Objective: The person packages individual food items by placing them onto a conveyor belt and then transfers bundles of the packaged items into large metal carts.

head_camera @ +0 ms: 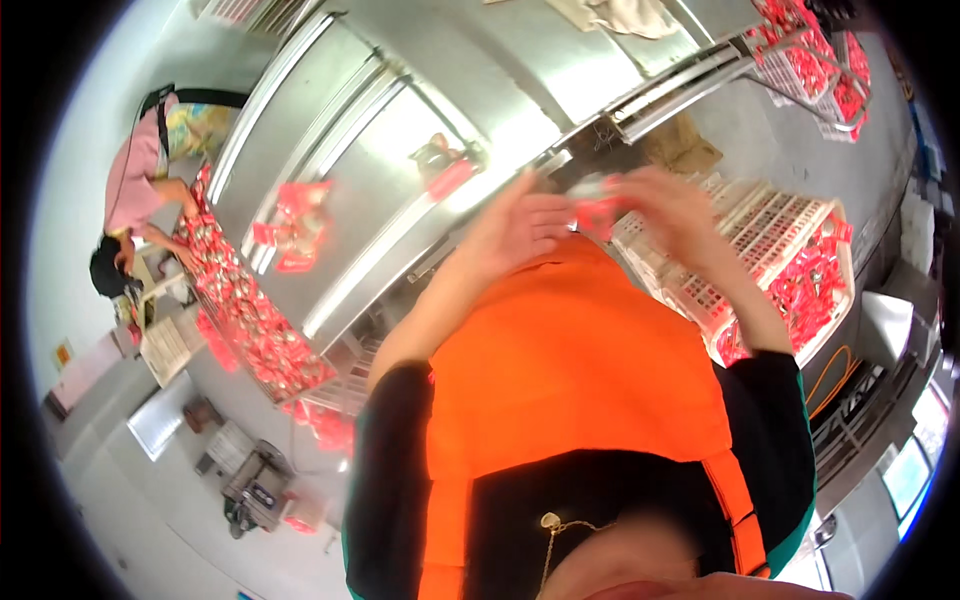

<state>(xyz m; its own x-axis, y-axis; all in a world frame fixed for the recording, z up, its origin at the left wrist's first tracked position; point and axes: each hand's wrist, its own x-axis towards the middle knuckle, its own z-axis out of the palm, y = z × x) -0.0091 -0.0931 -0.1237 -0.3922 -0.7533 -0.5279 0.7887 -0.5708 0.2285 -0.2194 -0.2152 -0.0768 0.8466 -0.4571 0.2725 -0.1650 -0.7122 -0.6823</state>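
Observation:
A small red-and-clear packet (595,213) is between my two hands, in front of the orange apron (577,352). My right hand (667,206) is blurred, and its fingers are closed about the packet's right side. Beside the packet's left edge is my left hand (529,229), with its fingers curled; whether it grips the packet is hidden by blur. On the steel table left of my hands lie a few red packets (296,225) in a loose group. Another red packet (450,178) rests nearer the table's edge.
White plastic baskets (780,217) stand at my right, one holding red packets (814,281). More filled baskets (802,67) are at the far right. Across the table, a person (135,180) reaches into a long heap of red packets (240,300). A metal rail (682,82) edges the table.

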